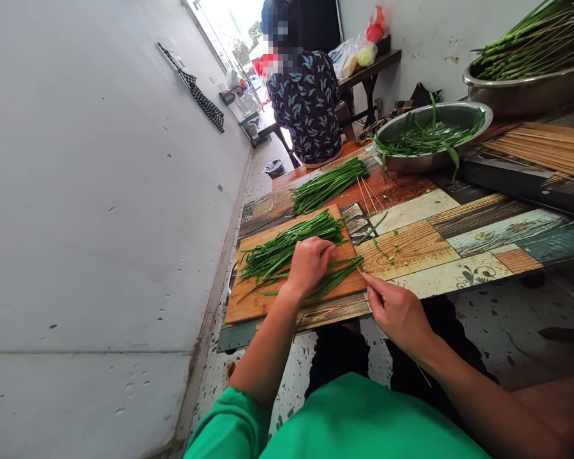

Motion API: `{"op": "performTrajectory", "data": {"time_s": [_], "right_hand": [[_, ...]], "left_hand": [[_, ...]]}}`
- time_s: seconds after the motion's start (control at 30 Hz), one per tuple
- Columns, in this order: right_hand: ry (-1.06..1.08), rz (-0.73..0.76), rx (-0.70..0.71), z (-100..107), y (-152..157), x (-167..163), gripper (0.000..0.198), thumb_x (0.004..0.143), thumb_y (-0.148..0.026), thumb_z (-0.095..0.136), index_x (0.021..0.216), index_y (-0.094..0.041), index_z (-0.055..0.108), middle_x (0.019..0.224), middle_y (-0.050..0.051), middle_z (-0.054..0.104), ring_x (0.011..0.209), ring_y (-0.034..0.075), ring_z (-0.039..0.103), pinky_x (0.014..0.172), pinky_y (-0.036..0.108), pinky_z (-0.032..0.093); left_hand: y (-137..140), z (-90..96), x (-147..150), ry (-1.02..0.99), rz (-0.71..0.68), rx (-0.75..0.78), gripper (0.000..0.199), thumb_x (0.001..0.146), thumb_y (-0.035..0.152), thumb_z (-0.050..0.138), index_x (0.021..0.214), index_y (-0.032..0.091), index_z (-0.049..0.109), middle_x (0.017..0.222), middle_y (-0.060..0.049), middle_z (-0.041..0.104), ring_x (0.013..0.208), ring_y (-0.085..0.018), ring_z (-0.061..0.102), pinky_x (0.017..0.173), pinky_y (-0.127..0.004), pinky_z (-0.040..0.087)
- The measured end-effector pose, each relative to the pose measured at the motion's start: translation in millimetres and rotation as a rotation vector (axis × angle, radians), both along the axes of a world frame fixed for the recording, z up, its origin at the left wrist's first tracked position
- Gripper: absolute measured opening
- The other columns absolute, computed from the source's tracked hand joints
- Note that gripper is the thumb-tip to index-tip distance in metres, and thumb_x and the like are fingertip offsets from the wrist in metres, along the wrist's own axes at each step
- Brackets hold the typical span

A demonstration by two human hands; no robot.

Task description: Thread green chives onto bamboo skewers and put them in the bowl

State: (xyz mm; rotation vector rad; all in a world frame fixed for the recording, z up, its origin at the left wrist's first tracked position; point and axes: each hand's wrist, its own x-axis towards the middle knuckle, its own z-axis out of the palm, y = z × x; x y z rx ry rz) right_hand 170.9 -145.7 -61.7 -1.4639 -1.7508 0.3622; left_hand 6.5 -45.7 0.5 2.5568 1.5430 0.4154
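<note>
My right hand (396, 311) is closed in a pinch on a thin wooden skewer (358, 268). The skewer's far part points up and left over the cutting board (263, 299), and its lower end shows below the wrist. My left hand (312, 262) is closed over the board, fingertips together at some green stalks; its grip is partly hidden. Behind it lies a pile of garlic chives (287, 245). A smaller bunch of garlic chives (337, 280) lies at the board's near right, by the skewer and beside my right fingertips.
Another chive bundle (330, 185) lies beyond the board, near loose skewers (369, 194). To the right are a metal bowl (411, 162) with chive pieces, a knife (521, 188), many skewers (550, 150) and a larger basin (530, 95) of green stalks. A person (303, 105) sits beyond the table.
</note>
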Motion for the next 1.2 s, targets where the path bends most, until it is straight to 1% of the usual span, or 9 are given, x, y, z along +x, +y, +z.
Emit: {"op": "performTrajectory", "data": {"time_s": [0.13,0.23,0.4,0.5,0.7,0.77,0.9,1.03,1.2], "right_hand": [[-0.001,0.008,-0.008,-1.0,0.2,-0.2,0.035,0.087,-0.017,0.042,0.113,-0.014,0.066,0.104,0.009,0.072,0.086,0.021,0.07,0.076,0.03,0.057],[-0.023,0.004,-0.011,-0.4,0.0,-0.2,0.035,0.088,-0.018,0.042,0.113,-0.012,0.066,0.104,0.01,0.072,0.085,0.021,0.07,0.075,0.031,0.057],[-0.033,0.003,-0.012,1.0,-0.6,0.6,0.035,0.088,-0.018,0.042,0.113,-0.012,0.066,0.103,0.01,0.072,0.085,0.021,0.07,0.073,0.03,0.056],[-0.029,0.01,-0.007,1.0,-0.9,1.1,0.035,0.088,-0.017,0.042,0.114,-0.012,0.065,0.103,0.01,0.072,0.084,0.021,0.07,0.075,0.03,0.056],[-0.015,0.014,-0.011,-0.1,-2.1,1.6,0.035,0.087,-0.017,0.043,0.115,-0.014,0.065,0.101,0.009,0.073,0.085,0.02,0.07,0.076,0.029,0.056],[-0.011,0.016,0.007,-1.0,-3.1,1.9,0.035,0.087,-0.017,0.043,0.114,-0.015,0.065,0.1,0.008,0.073,0.084,0.019,0.07,0.077,0.028,0.056],[-0.009,0.024,0.026,-2.6,-5.4,2.5,0.034,0.087,-0.018,0.044,0.113,-0.016,0.066,0.099,0.008,0.073,0.081,0.019,0.071,0.075,0.028,0.057],[-0.016,0.023,0.013,-2.9,-5.8,2.5,0.035,0.087,-0.018,0.044,0.113,-0.015,0.066,0.099,0.009,0.073,0.081,0.019,0.071,0.076,0.029,0.057],[-0.028,0.031,-0.005,-2.0,-5.2,2.2,0.035,0.087,-0.017,0.043,0.113,-0.012,0.066,0.099,0.01,0.073,0.081,0.02,0.07,0.076,0.029,0.056]], "left_hand": [[17.6,-3.0,-3.1,0.127,0.034,0.039,0.019,0.086,0.026,0.053,0.09,0.021,0.072,0.091,-0.006,0.068,0.092,-0.02,0.06,0.084,-0.033,0.04],[20.3,-4.6,0.6,0.154,0.046,0.041,0.017,0.085,0.025,0.055,0.089,0.02,0.071,0.091,-0.006,0.067,0.093,-0.021,0.059,0.082,-0.034,0.039],[12.3,-1.2,5.5,0.136,0.06,-0.005,0.014,0.083,0.025,0.057,0.084,0.019,0.069,0.091,-0.006,0.067,0.091,-0.021,0.059,0.079,-0.033,0.041],[8.7,1.0,5.4,0.123,0.057,-0.029,0.013,0.083,0.023,0.056,0.084,0.019,0.068,0.092,-0.005,0.067,0.091,-0.02,0.06,0.082,-0.032,0.041],[11.5,3.6,5.4,0.051,0.079,-0.128,0.01,0.079,0.019,0.06,0.087,0.019,0.066,0.087,-0.002,0.069,0.084,-0.017,0.061,0.077,-0.028,0.043],[12.9,3.5,5.7,0.052,0.079,-0.154,0.009,0.078,0.018,0.059,0.083,0.019,0.067,0.085,-0.002,0.069,0.082,-0.017,0.061,0.076,-0.028,0.044],[14.4,-1.4,5.0,0.013,0.122,-0.12,0.009,0.078,0.019,0.058,0.079,0.018,0.067,0.083,-0.003,0.069,0.079,-0.016,0.06,0.073,-0.027,0.044],[16.2,-7.7,3.1,-0.066,0.14,-0.147,0.013,0.079,0.019,0.057,0.084,0.018,0.069,0.079,-0.001,0.069,0.072,-0.014,0.06,0.067,-0.024,0.043],[17.1,-9.4,1.9,-0.085,0.15,-0.145,0.016,0.079,0.02,0.056,0.085,0.018,0.071,0.081,-0.002,0.07,0.072,-0.014,0.06,0.066,-0.024,0.043]]}}
